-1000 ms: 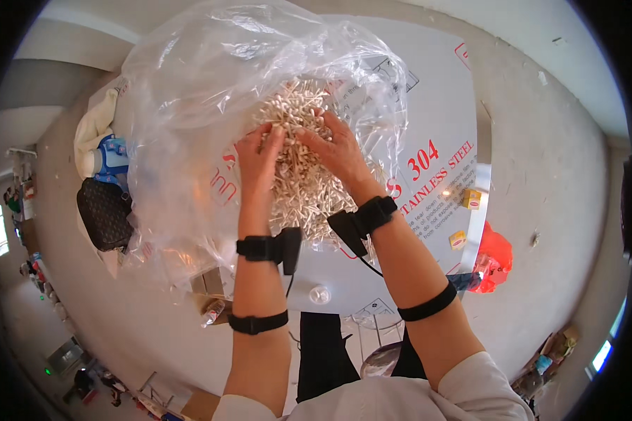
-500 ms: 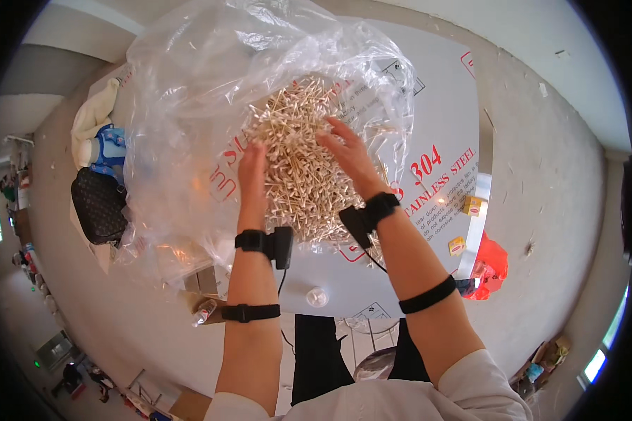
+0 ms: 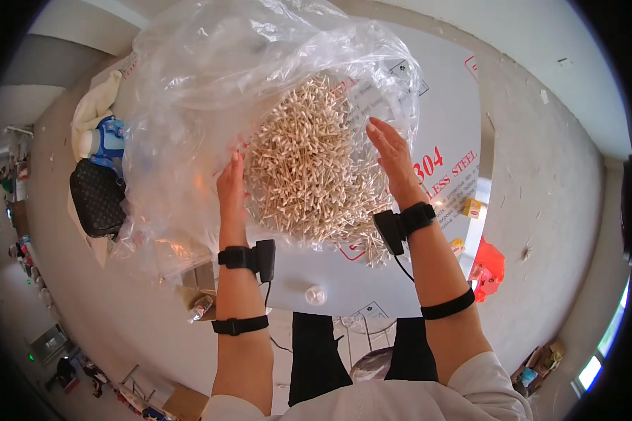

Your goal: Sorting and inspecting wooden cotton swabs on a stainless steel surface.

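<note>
A big loose heap of cotton swabs (image 3: 305,165) with white tips and pale sticks lies on a large clear plastic bag (image 3: 189,91), which is spread over the table. At the heap's left side, my left hand (image 3: 232,189) stands edge-on with its fingers stretched out and nothing in it. Opposite it, my right hand (image 3: 395,158) is held near the heap's upper right, fingers extended and also holding nothing. Whether either palm touches the plastic cannot be made out. Some swabs spill toward the table's front edge below the heap.
Grey film with red print covers the table (image 3: 449,91). A small clear round container (image 3: 316,295) stands near the front edge. Yellow boxes (image 3: 472,208) and a red plastic bag (image 3: 489,266) are at the right. A dark bag (image 3: 97,200) sits at the left, beside a blue-and-white item (image 3: 107,146).
My hands have moved apart, the left one leftward and the right one to the right, off the swabs. The heap between them now shows more fully and looks more spread.
</note>
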